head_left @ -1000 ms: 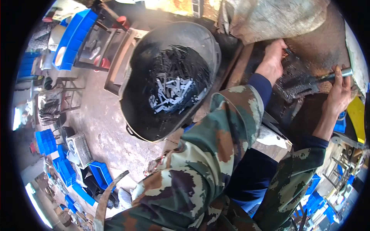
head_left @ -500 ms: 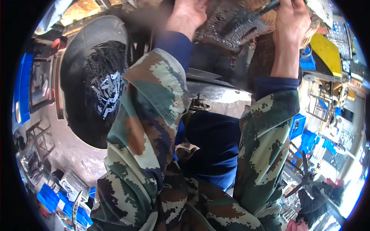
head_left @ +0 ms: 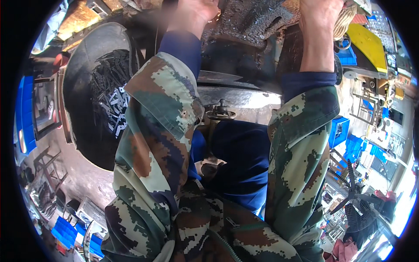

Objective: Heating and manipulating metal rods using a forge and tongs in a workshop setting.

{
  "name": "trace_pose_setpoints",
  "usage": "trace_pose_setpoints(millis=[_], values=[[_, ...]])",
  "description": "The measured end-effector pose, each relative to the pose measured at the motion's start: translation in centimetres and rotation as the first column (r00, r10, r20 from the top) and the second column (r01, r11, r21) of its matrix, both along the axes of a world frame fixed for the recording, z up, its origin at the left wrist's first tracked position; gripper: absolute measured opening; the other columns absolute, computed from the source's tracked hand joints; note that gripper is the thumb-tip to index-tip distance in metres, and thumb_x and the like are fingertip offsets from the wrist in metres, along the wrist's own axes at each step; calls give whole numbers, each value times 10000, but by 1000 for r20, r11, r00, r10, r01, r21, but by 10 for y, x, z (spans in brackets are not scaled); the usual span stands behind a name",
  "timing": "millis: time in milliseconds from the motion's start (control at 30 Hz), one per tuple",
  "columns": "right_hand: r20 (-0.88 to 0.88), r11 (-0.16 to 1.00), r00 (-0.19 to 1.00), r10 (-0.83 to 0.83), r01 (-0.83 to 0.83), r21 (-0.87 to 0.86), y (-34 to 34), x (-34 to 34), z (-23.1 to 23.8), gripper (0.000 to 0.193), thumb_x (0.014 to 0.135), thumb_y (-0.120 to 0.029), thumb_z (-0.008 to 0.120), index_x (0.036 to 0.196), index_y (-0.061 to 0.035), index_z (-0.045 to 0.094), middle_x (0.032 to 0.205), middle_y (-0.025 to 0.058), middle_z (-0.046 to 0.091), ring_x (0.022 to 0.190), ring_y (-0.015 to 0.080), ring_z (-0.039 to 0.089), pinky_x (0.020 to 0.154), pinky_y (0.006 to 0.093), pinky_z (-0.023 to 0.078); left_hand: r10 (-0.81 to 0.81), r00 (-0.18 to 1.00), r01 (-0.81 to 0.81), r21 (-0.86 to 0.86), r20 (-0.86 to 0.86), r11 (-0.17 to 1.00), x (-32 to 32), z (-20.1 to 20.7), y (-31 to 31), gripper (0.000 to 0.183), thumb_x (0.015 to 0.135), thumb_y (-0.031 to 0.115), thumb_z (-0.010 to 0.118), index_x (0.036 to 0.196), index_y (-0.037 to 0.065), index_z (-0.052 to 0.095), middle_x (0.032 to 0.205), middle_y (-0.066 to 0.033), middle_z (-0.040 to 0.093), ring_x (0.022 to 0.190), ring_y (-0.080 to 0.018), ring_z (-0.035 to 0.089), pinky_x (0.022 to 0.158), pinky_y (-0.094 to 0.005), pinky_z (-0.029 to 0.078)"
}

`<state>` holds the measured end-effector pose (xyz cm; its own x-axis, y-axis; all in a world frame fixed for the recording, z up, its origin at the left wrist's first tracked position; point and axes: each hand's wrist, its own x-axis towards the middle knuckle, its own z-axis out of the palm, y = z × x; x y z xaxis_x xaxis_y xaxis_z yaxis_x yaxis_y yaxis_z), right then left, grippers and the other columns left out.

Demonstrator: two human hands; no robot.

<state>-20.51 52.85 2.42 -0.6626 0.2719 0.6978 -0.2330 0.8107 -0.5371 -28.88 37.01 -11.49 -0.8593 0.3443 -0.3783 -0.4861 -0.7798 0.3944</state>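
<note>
Both hands reach to the upper edge of the head view, over a dark, wet-looking, grimy work surface. My left hand is at that surface's left side, blurred, its fingers partly smeared and cut off. My right hand is at its right side, with the fingers beyond the picture's edge, so its grip is hidden. A dark, flat, glossy shape lies on the surface left of my right hand; I cannot tell whether the hand touches it. Left of my left forearm stands a black tub of dark and shiny metal strips.
A small handwheel sits below the work surface, above my knees. Coiled rope and a yellow panel are at the right. A black fan stands lower right. Blue bins stand on the right.
Both hands have moved left and slightly up in the picture. The dark tool handle seen at my right hand no longer shows. The whole view has shifted a little.
</note>
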Motion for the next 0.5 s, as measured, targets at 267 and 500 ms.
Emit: trace_pose_setpoints(millis=[267, 500], values=[[14, 986, 1000, 6, -4, -165, -12, 8, 4, 259, 913, -86, 608, 1135, 48, 619, 882, 84, 665, 800, 142, 586, 741, 302, 478, 41, 997, -40, -21, 70, 999, 18, 22, 4, 315, 833, 143, 537, 1098, -27, 515, 1235, -150, 541, 1256, -282, 437, 1146, -391, 249], [37, 943, 998, 46, -31, -332, -23, 7, 5, 224, 924, -126, 632, 1092, 22, 625, 844, 70, 676, 729, 107, 599, 643, 253, 483, 9, 1000, -8, -31, 18, 999, 19, 20, -7, 379, 828, 162, 552, 1156, -24, 514, 1319, -147, 488, 1319, -288, 366, 1177, -384, 175]])
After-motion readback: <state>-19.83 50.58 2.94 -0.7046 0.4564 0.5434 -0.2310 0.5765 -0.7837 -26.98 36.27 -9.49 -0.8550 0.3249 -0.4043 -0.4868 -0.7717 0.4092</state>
